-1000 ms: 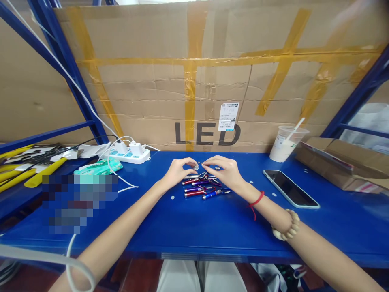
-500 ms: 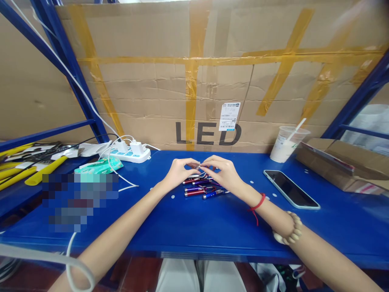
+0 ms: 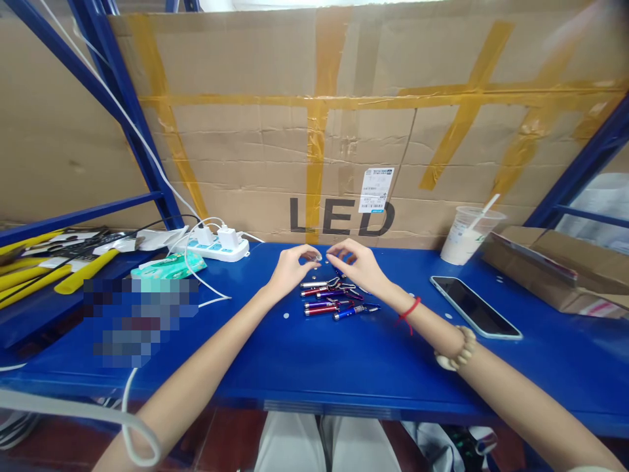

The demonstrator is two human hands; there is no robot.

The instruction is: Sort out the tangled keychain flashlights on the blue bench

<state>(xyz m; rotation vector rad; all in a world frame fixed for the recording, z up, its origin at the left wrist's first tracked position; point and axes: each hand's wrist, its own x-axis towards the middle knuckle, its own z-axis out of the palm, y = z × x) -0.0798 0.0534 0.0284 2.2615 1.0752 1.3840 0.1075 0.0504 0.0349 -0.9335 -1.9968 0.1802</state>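
slim metal tubes (image 3: 322,311) with clips (image 3: 372,307) lie in a loose cluster near the middle of our blue tabletop (image 3: 295,367), just on our side of our two hands. we make out red, purple, blue and silver ones, roughly side by side, with their clips toward our right. the blue tube (image 3: 348,314) lies at the near side of the cluster and the silver tube (image 3: 313,285) at the far side.

our left hand (image 3: 291,270) is curled, its thumb and fingers gripping a small round silvery piece (image 3: 318,257). our right hand (image 3: 362,267) faces it, fingers bent toward the thumb, the tips near the piece but apart from it; we cannot tell whether they hold anything. on that arm we wear a red cord (image 3: 416,304) and a beaded bracelet (image 3: 464,351).

to our right a phone (image 3: 474,307) lies flat, screen up, with a plastic cup (image 3: 460,242) behind it and an open cardboard box (image 3: 540,278) beside the cup. to our left we have a white power strip (image 3: 228,252) and a green packet (image 3: 170,265), with yellow handles (image 3: 88,272) farther left. behind everything stands a large taped cardboard sheet (image 3: 246,151) bearing a white label (image 3: 377,190).
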